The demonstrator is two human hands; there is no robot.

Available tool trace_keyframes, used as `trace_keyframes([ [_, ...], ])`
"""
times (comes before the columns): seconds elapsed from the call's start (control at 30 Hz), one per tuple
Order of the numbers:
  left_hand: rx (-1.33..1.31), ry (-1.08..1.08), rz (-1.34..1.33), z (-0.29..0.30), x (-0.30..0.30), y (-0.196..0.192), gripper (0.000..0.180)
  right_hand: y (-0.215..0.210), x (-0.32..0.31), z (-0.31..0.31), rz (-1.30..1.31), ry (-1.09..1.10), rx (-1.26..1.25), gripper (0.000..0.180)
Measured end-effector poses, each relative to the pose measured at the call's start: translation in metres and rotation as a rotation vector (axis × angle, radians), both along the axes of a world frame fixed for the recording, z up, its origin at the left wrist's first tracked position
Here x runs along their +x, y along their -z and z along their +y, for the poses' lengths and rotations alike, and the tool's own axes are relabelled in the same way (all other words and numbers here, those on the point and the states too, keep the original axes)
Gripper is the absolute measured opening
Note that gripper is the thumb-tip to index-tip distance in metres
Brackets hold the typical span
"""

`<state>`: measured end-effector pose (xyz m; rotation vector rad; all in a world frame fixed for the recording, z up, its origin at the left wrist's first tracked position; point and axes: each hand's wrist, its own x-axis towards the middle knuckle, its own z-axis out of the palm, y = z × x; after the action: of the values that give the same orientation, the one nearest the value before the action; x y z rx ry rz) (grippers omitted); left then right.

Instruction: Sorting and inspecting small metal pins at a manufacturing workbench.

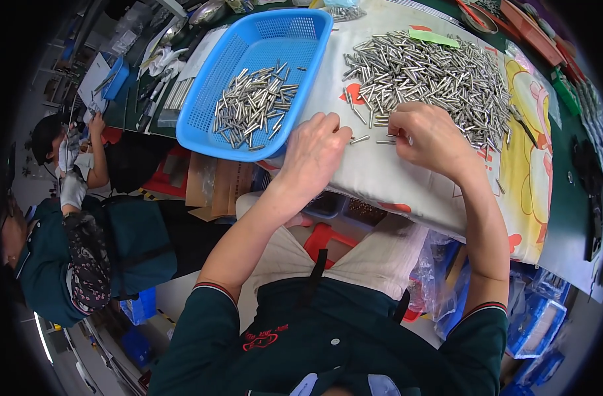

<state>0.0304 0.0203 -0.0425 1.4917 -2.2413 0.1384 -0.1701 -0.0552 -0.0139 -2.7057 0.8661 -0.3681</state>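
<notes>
A large heap of short silvery metal pins (433, 82) lies on the cloth-covered table in front of me. My left hand (313, 155) is closed, fingers curled, by the near right corner of a blue plastic basket (248, 53). What it holds, if anything, is hidden. Just right of its fingertips lies a loose pin (359, 139) on the cloth. My right hand (433, 138) is bent in a pinch at the heap's near left edge, and a metal pin (385, 140) pokes out at its fingertips. A smaller pile of pins (255, 105) rests inside the basket.
A light green strip (433, 37) sits on the heap. Black-handled pliers (525, 125) lie to the right on the patterned cloth (536, 171). At left, two people work, one wearing a white glove (72, 189). A cardboard box (215, 185) stands below the basket.
</notes>
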Motion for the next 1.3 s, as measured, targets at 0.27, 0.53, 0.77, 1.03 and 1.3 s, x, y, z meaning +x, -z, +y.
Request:
trace_keyframes([
  [0.27,0.105,0.197,0.067,0.016,-0.011,-0.008,0.012,0.015,0.010,0.008,-0.070,-0.065,-0.156,0.009],
  [0.53,-0.026,0.170,-0.099,-0.003,-0.008,-0.002,0.019,0.021,0.010,0.007,-0.114,-0.082,-0.229,0.008],
  [0.77,-0.071,0.229,-0.058,-0.009,-0.005,0.008,0.021,0.014,0.017,0.013,-0.057,-0.074,-0.347,0.006],
  [1.03,0.483,0.060,1.005,-0.019,-0.011,0.003,0.015,0.009,0.009,-0.001,-0.323,0.126,-0.089,0.009],
  [1.3,1.080,0.077,1.760,-0.030,-0.012,-0.004,0.024,0.011,0.010,-0.011,-0.583,0.258,0.681,0.013],
])
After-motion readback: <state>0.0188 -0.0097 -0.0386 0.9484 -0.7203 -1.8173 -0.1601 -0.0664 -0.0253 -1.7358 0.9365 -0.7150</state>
